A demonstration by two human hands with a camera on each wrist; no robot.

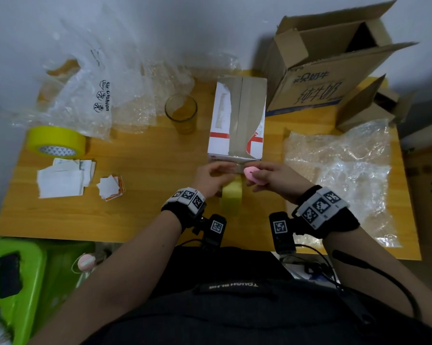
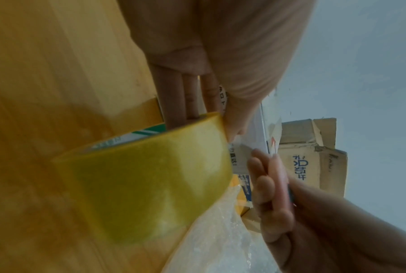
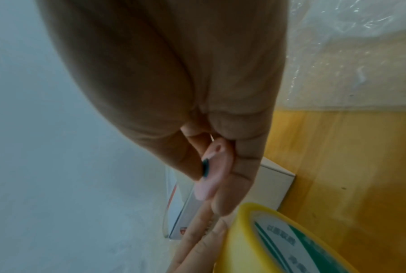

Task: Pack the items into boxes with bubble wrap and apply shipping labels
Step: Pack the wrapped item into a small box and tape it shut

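A white box [image 1: 237,120] with red marks and tape along its top seam lies in the middle of the table. At its near end my left hand [image 1: 222,171] holds a yellow tape roll [image 1: 232,195], fingers [image 2: 188,97] inside the core and thumb on the rim. The tape roll [image 2: 150,175] stands on edge on the table. My right hand [image 1: 256,178] grips a small pink cutter [image 1: 251,174] right at the box's near edge, beside the left hand. In the right wrist view the pink cutter [image 3: 211,171] sits between thumb and fingers above the tape roll [image 3: 279,245].
A second yellow tape roll [image 1: 55,143], paper labels [image 1: 63,180] and small stickers [image 1: 111,186] lie at left. Air cushion bags [image 1: 90,83] fill the back left, a glass [image 1: 181,113] stands by the box. Bubble wrap [image 1: 339,170] and an open cardboard box [image 1: 329,70] are at right.
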